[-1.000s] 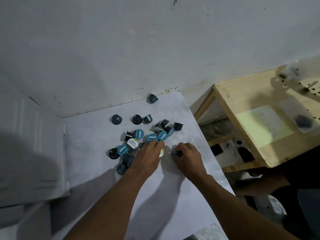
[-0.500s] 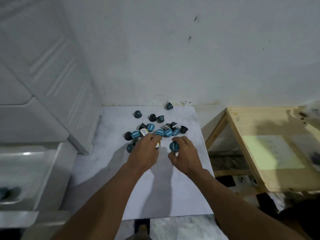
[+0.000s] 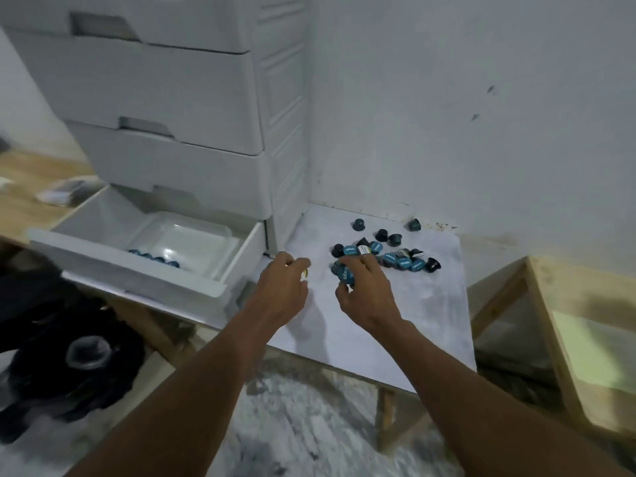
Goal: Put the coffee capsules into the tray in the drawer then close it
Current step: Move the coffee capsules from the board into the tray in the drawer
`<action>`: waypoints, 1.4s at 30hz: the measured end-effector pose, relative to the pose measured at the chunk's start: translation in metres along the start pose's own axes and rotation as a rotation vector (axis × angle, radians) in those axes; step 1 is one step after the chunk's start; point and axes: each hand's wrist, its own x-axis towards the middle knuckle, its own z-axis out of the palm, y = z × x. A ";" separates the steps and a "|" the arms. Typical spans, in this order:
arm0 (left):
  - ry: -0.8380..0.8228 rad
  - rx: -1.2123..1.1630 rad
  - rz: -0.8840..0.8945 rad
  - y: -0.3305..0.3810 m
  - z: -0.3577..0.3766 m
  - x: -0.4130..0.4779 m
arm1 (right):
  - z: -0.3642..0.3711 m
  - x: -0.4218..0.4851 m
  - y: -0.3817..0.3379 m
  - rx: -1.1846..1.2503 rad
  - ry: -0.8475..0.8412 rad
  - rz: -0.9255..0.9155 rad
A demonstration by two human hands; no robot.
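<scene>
Left hand [image 3: 280,287] has swung toward the drawer [image 3: 130,270] rim, right hand [image 3: 366,297] beside (each grip pinches a capsule [image 3: 345,273]).

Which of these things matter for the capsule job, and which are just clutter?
Job: loose capsules, tray, open drawer, teal capsule in right hand, yellowish capsule in left hand.
Clutter: wooden stand, black bag, closed upper drawers.

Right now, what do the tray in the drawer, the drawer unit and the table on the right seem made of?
Tray: probably clear glossy plastic; see-through walls with bright glints.
Drawer unit: white moulded plastic, satin; rounded edges, ribbed side.
Table on the right: likely bare pale wood; tan colour, square-cut legs.
</scene>
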 end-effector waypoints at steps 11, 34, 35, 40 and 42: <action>0.142 0.011 -0.062 -0.146 -0.109 -0.045 | 0.085 0.021 -0.172 0.092 0.064 -0.134; -0.020 0.010 -0.055 -0.299 -0.137 0.080 | 0.212 0.151 -0.224 0.015 -0.021 0.022; -0.030 0.010 -0.055 -0.303 -0.134 0.089 | 0.217 0.159 -0.220 0.004 -0.047 0.028; -0.119 -0.015 -0.027 -0.319 -0.113 0.120 | 0.235 0.179 -0.206 -0.005 -0.138 0.104; -0.177 -0.028 -0.012 -0.325 -0.104 0.131 | 0.241 0.182 -0.201 -0.013 -0.175 0.136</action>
